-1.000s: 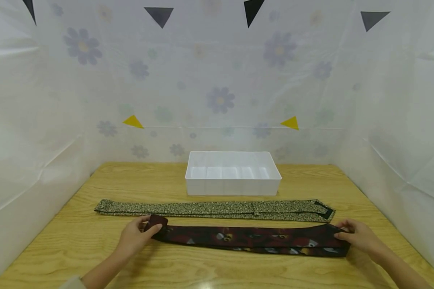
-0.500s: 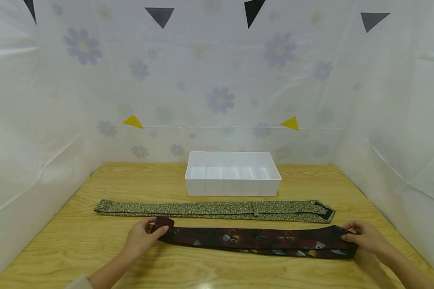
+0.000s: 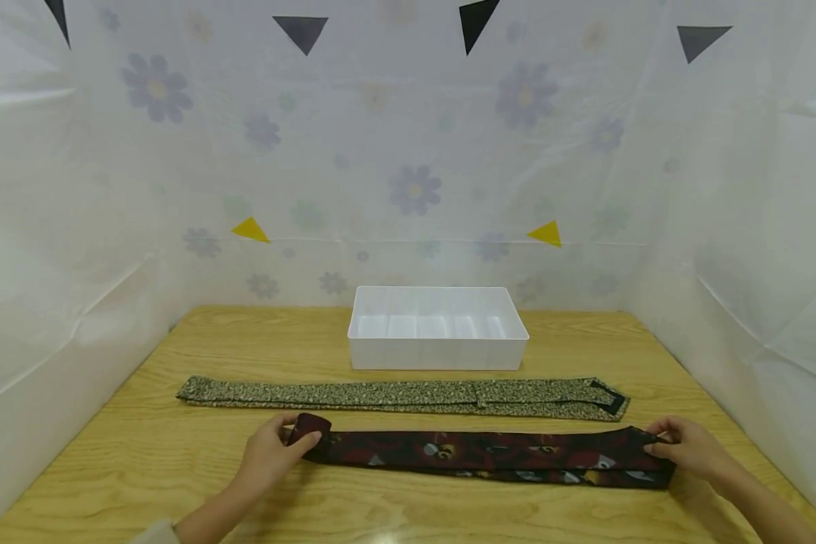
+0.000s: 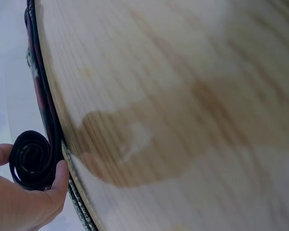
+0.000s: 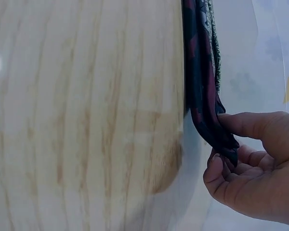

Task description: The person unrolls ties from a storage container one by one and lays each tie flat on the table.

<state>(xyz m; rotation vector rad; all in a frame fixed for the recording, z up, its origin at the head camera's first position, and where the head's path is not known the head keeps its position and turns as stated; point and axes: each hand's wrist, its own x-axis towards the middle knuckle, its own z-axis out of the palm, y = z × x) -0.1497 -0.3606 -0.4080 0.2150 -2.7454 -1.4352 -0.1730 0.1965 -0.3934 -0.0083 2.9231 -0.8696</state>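
A dark red and black patterned necktie (image 3: 489, 455) stretches left to right along the near part of the table. Its left end is wound into a small roll (image 4: 31, 159), whose spiral shows in the left wrist view. My left hand (image 3: 268, 457) grips that roll between thumb and fingers. At the other end, my right hand (image 3: 690, 449) pinches the necktie's loose tip, and in the right wrist view the cloth (image 5: 207, 110) hangs from thumb and fingers. Just behind lies a second necktie (image 3: 381, 394), green-beige with a small pattern, laid flat and touched by neither hand.
A white open box (image 3: 438, 353) stands at the table's back middle, behind the green-beige necktie. White sheeting with flowers and triangles encloses the wooden table (image 3: 408, 506) at the back and both sides.
Both hands have shifted to the right with the dark red necktie, the roll moving along with the left hand. The green-beige necktie and the box stay where they were.
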